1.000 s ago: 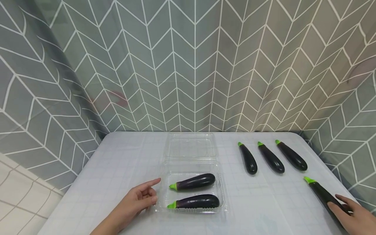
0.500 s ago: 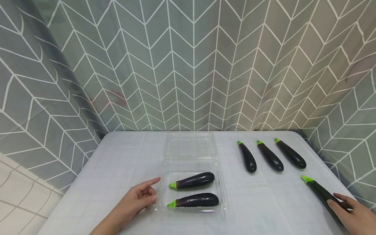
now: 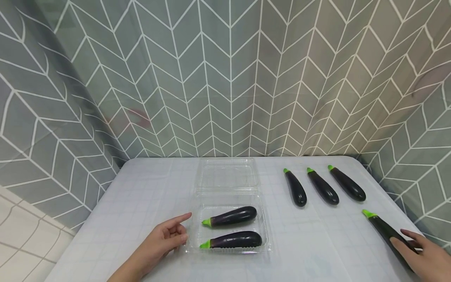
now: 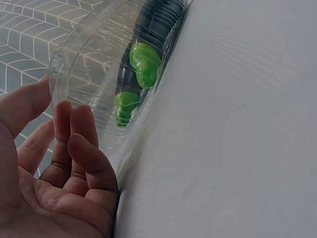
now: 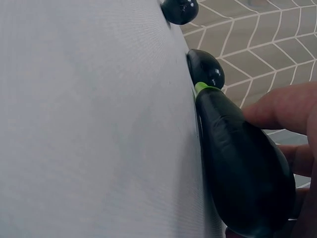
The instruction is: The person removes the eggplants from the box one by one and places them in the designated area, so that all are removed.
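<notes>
A clear plastic clamshell container (image 3: 266, 219) lies with its lid laid back, two dark eggplants inside, one behind the other (image 3: 234, 216), green stems to the left. My left hand (image 3: 165, 238) is at its left side, index finger stretched to the rim; in the left wrist view the fingertips are right at the clear wall (image 4: 74, 74). At the far right my right hand (image 3: 424, 254) holds another eggplant (image 3: 382, 229), thumb on one side and fingers on the other. The right wrist view shows this eggplant (image 5: 242, 158) close along the white tabletop, its lower end partly hidden by fingers.
Three more eggplants lie in a slanted row at the back right: a left one (image 3: 296, 188), a middle one (image 3: 324, 187) and a right one (image 3: 348, 184). A grey patterned curtain (image 3: 229, 78) hangs behind and beside the white table (image 3: 141, 196).
</notes>
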Motion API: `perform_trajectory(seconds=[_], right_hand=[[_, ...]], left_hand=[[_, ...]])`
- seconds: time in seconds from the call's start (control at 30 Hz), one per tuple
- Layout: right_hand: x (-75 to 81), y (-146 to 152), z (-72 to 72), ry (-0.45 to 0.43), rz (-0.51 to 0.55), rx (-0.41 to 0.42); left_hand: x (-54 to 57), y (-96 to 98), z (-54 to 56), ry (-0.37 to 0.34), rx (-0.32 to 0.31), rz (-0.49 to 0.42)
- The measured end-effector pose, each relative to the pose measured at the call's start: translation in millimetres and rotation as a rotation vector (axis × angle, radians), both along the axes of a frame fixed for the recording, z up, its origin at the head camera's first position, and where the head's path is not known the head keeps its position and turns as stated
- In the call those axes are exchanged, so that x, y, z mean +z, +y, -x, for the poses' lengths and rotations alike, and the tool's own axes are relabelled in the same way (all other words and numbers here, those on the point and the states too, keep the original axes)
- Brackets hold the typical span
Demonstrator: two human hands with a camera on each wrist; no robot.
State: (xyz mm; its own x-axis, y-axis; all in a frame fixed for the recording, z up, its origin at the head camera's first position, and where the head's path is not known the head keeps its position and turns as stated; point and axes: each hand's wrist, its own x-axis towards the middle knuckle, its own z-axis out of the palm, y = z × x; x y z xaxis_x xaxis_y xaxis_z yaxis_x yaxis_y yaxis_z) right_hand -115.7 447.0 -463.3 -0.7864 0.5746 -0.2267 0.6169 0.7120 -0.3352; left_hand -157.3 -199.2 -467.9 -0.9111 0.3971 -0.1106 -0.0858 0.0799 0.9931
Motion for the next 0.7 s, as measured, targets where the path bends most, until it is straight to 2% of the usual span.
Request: perform_trajectory(seconds=[0.3,0.7], right_hand=[[-1.1,3.5,1.0,0.004,0.001,0.021],[-4.1,4.9,1.9,-0.004,-0.001,0.042]], left_hand=[[-0.5,0.1,0.1,-0.022,0.006,-0.009],[-1.8,-0.6,-0.7,-0.006,-0.014,-0.037]])
